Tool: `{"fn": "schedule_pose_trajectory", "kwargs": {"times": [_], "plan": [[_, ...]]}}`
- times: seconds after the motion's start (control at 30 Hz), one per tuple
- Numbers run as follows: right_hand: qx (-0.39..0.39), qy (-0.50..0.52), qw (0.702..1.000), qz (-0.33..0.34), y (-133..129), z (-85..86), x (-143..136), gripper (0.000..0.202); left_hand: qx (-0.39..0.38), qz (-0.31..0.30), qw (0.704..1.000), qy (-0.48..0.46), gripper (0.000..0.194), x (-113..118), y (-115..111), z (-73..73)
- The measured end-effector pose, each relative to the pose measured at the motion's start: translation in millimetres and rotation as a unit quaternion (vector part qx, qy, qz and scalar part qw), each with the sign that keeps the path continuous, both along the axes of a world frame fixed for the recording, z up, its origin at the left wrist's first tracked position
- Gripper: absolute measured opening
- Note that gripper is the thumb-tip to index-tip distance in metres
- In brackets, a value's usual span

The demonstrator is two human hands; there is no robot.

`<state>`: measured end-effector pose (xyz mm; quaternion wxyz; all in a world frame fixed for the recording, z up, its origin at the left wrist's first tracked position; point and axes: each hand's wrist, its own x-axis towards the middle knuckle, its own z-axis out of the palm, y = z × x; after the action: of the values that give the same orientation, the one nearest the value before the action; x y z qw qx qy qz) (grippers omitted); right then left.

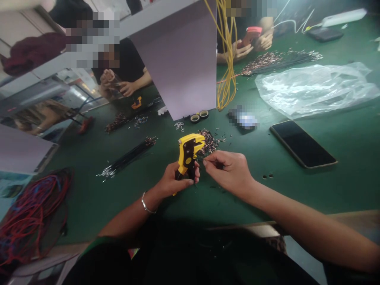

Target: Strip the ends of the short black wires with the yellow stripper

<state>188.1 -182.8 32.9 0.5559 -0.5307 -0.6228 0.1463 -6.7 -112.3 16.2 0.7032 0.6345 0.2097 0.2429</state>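
My left hand [175, 180] is wrapped around the handles of a yellow and black wire stripper [187, 152], held upright with its jaws towards the right. Close beside it, my right hand [228, 170] is closed in a pinch, thumb against forefinger. Something thin and dark may be between those fingertips, but it is too small to make out. Just beyond both hands lies a pile of short wire pieces [209, 141] with coppery ends. To the left, a bundle of black wires [130, 156] with silvery ends rests on the green table [142, 206].
A phone [303, 143] and a clear plastic bag [317, 89] lie at right. Tape rolls [199, 116] sit by an upright panel [184, 59], with yellow cable [227, 79] hanging beside it. Red and blue cables [32, 209] are heaped at left. Co-workers' hands [127, 88] show across the table.
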Motion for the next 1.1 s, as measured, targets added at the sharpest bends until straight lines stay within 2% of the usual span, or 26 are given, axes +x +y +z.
{"fn": "schedule_pose_trajectory", "kwargs": {"times": [0.27,0.57,0.97,1.1], "plan": [[-0.026,-0.004,1.0,0.004,1,-1.1,-1,0.024,0.08,0.053,0.993,0.071,0.031,-1,-6,-1.9],[-0.054,0.014,0.998,0.014,2,-1.2,-3,0.022,0.097,0.109,0.984,0.105,0.026,1,-10,-2.2],[-0.105,0.043,0.992,0.048,1,-1.8,-3,0.018,0.061,0.159,0.981,0.098,0.025,1,-12,-7.8],[-0.117,0.071,0.99,0.026,5,-2.7,1,0.018,-0.004,0.129,0.991,0.035,0.032,5,-9,-5.5]]}}
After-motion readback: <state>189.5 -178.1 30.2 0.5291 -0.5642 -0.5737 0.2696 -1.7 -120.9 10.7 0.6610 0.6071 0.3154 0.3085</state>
